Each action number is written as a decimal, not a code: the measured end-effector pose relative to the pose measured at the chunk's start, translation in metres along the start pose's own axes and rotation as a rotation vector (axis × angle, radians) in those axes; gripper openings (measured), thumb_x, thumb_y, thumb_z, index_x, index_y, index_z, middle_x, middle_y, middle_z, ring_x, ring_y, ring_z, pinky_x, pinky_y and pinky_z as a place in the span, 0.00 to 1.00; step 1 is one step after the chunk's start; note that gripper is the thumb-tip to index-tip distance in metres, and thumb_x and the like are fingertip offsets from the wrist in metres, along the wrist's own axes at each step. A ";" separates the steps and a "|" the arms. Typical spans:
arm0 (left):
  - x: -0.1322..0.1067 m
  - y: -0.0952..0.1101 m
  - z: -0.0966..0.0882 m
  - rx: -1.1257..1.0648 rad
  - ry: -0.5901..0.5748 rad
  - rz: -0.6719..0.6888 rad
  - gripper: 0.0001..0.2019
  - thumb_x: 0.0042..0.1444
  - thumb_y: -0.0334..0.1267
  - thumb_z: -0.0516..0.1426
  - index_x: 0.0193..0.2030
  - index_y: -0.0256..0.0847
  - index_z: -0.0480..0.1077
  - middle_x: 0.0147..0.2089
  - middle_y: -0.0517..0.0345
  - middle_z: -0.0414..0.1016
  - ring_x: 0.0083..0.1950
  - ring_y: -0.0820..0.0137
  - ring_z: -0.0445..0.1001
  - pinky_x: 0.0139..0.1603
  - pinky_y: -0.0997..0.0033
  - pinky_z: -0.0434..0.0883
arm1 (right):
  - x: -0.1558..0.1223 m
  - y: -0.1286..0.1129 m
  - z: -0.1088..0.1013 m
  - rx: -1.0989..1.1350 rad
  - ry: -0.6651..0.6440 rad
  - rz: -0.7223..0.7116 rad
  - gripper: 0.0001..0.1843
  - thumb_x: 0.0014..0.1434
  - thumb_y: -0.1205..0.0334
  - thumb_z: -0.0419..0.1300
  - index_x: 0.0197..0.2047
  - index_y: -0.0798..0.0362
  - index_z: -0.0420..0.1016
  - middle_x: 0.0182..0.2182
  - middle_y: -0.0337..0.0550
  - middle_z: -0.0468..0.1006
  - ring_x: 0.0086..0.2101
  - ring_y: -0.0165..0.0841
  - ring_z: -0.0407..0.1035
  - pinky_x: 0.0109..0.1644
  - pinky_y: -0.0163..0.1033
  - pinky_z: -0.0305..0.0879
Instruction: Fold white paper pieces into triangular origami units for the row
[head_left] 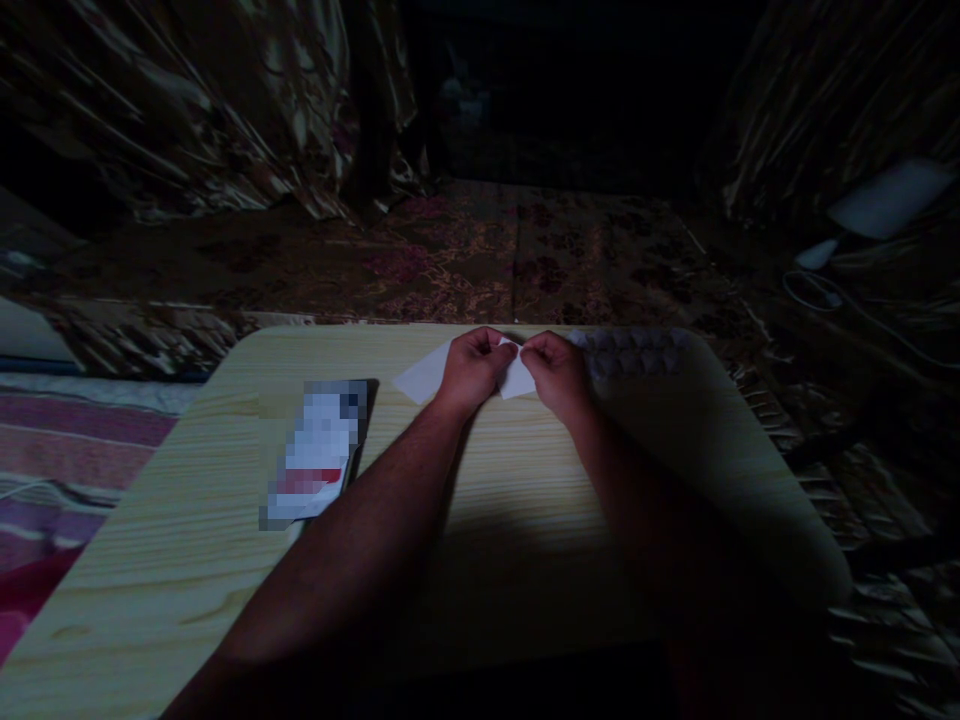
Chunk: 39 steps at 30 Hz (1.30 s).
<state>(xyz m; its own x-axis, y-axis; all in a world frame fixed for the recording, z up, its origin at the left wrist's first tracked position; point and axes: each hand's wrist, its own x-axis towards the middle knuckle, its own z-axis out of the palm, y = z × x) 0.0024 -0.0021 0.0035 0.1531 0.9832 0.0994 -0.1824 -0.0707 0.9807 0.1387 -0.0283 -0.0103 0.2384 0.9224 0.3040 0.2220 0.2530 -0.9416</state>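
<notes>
No legible text anywhere.
On the wooden table [187, 560], the flat white-and-red packet [315, 455] towards its left side is blurred into blocks, so any print on it cannot be made out. The white paper [424, 378], pinched between the left hand [471, 372] and the right hand [556, 375] near the table's far edge, shows only a plain face. The grey patch [636, 352] on that far edge is blurred too.
</notes>
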 end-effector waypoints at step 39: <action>0.003 -0.006 -0.002 0.222 0.137 0.050 0.11 0.47 0.44 0.65 0.25 0.36 0.74 0.23 0.60 0.72 0.23 0.75 0.63 0.26 0.72 0.61 | 0.001 0.001 -0.002 -0.079 0.022 0.069 0.06 0.51 0.58 0.60 0.28 0.51 0.71 0.19 0.32 0.68 0.22 0.28 0.61 0.25 0.35 0.54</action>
<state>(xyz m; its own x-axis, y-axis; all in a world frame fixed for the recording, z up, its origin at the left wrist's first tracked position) 0.0021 0.0019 -0.0027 0.0134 0.9901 0.1394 0.0334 -0.1398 0.9896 0.1407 -0.0276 -0.0103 0.2764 0.9297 0.2433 0.2780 0.1650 -0.9463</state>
